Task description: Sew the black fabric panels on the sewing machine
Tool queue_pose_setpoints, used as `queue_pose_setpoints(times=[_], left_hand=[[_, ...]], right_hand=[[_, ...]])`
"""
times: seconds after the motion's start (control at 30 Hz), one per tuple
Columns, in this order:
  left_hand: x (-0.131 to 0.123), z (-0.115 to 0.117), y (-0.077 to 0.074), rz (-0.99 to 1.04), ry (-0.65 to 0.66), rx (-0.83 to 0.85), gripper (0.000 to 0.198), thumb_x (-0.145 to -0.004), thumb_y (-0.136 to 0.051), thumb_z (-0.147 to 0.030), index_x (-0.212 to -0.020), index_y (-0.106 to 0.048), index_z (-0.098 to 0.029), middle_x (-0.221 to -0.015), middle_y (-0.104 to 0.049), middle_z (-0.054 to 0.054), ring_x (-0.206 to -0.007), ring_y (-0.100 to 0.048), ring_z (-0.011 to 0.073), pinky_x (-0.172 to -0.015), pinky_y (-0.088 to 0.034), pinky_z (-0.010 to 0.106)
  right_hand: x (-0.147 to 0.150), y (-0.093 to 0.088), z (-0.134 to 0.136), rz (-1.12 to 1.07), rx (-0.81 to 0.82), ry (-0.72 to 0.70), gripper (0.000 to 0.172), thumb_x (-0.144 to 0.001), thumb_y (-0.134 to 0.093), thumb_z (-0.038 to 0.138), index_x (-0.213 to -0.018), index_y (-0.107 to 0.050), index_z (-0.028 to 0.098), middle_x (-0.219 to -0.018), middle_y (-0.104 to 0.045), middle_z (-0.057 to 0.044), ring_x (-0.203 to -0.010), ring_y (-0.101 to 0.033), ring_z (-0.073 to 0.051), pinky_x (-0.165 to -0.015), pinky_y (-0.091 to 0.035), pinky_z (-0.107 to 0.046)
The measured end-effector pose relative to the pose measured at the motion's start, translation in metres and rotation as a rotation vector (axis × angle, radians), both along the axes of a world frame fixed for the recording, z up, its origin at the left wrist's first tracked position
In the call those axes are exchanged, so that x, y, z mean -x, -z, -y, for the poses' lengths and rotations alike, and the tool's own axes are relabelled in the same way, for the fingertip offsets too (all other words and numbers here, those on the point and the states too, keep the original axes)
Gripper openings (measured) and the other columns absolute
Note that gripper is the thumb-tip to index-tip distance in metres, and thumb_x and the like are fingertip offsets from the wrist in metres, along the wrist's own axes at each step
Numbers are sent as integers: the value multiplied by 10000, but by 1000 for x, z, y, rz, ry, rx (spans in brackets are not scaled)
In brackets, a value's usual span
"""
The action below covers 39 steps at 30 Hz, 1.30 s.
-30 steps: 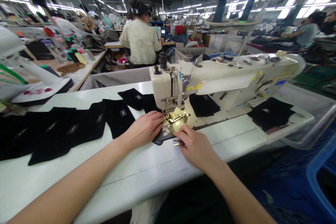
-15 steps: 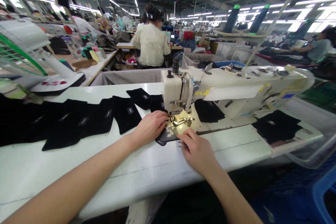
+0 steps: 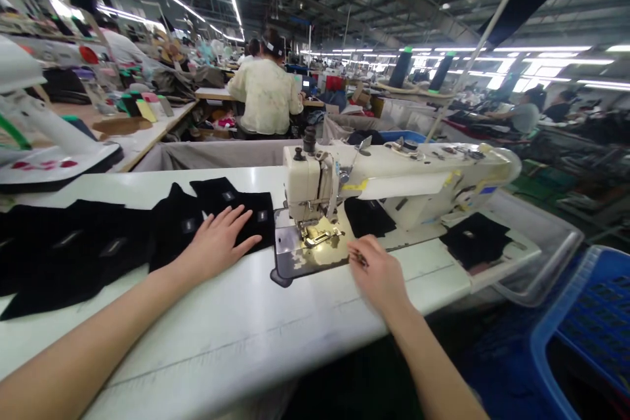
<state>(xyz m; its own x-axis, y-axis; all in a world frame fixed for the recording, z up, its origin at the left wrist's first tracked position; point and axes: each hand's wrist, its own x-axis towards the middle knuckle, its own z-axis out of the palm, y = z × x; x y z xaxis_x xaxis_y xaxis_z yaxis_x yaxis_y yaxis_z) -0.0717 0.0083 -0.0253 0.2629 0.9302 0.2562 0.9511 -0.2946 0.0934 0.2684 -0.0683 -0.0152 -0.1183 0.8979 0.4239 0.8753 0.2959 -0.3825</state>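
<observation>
Nearby, sewing machine (image 3: 394,174); blue crate (image 3: 598,315)

The right hand (image 3: 378,275) is blurred by motion, and its fingers partly hide a small metal object (image 3: 361,260), too blurred to identify. The black fabric pieces (image 3: 63,262) on the left run off the picture's left edge. Their small labels (image 3: 188,226) are too tiny to read. The blue plastic crate (image 3: 590,321) at near right is cut off by the right and bottom edges.

The left hand (image 3: 215,243) lies spread on black fabric pieces (image 3: 258,218) on the white table (image 3: 197,341). The blurred right hand (image 3: 378,272) seems to pinch small snips (image 3: 360,259), just beside the sewing machine's presser foot (image 3: 319,235).
</observation>
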Motion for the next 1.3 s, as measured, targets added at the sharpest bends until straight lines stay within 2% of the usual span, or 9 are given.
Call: queue_pose_setpoints(times=[0.27, 0.53, 0.63, 0.73, 0.8, 0.93, 1.03, 1.13, 1.3], left_hand=[[53, 24, -21, 9, -67, 106, 680, -900, -385, -566, -1417, -498, -139, -1547, -399, 132, -1411, -386, 358, -1183, -242, 574], [-11, 58, -55, 319, 56, -11, 556, -866, -438, -653, -976, -713, -182, -1154, -690, 143, -1113, -607, 338, -1054, -417, 506], [-66, 89, -68, 702, 149, 462, 492, -875, -494, -639, -865, -701, -192, -943, -718, 111, -914, -661, 276, -861, -529, 406], [-118, 111, -71, 1231, 197, 1160, 524, -837, -604, -630, -1111, -652, -186, -1077, -711, 125, -956, -683, 277, -793, -565, 385], [-143, 115, -67, 1515, 162, 1341, 527, -821, -667, -590, -1136, -634, -170, -1129, -695, 135, -1006, -674, 263, -808, -566, 358], [-167, 111, -55, 1798, -99, 1221, 286, -768, -759, -249, -1005, -669, -114, -989, -715, 115, -858, -675, 189, -774, -553, 277], [-168, 116, -51, 1871, -191, 1141, 296, -718, -746, -115, -1006, -679, -111, -966, -724, 106, -816, -678, 183, -769, -553, 277], [-160, 128, -51, 1883, -160, 1095, 302, -719, -789, -165, -1002, -689, -129, -971, -730, 95, -825, -686, 192, -776, -555, 282], [-134, 120, -55, 1887, -95, 968, 337, -716, -817, -265, -1014, -709, -150, -983, -741, 87, -844, -695, 202, -795, -562, 291]], right_hand=[[-47, -15, -48, 146, 82, 240, 195, -879, -640, 352, -948, -731, 195, -1022, -697, -68, -761, -666, -195, -655, -453, -282], [-42, -26, -48, 167, -71, 466, 207, -901, -529, 216, -959, -716, 147, -898, -729, -113, -743, -687, -241, -617, -436, -304], [-42, -32, -27, 109, -280, 435, 220, -945, -502, 221, -1028, -689, 138, -1030, -726, -120, -852, -696, -217, -696, -479, -294], [-27, -32, 14, 114, -580, 89, 163, -936, -569, 174, -1062, -672, 163, -999, -741, -82, -843, -701, -171, -715, -494, -256], [-13, -30, 48, 181, -603, -148, 216, -934, -571, 133, -1131, -655, 160, -983, -750, -81, -801, -708, -175, -668, -494, -270], [3, -20, 100, 109, -493, -398, 223, -941, -607, 255, -1144, -650, 174, -928, -752, -68, -680, -687, -182, -577, -492, -297], [-2, -13, 112, -277, -366, -145, 289, -949, -588, 386, -1170, -622, 203, -984, -720, -88, -597, -625, -156, -542, -491, -289], [-7, -12, 109, -667, 124, 104, 313, -926, -605, 424, -1141, -613, 196, -823, -690, -40, -506, -542, -126, -493, -464, -256], [2, -8, 107, -767, 676, -27, 365, -877, -594, 538, -791, -636, 186, -686, -628, -7, -651, -589, -165, -622, -474, -262]])
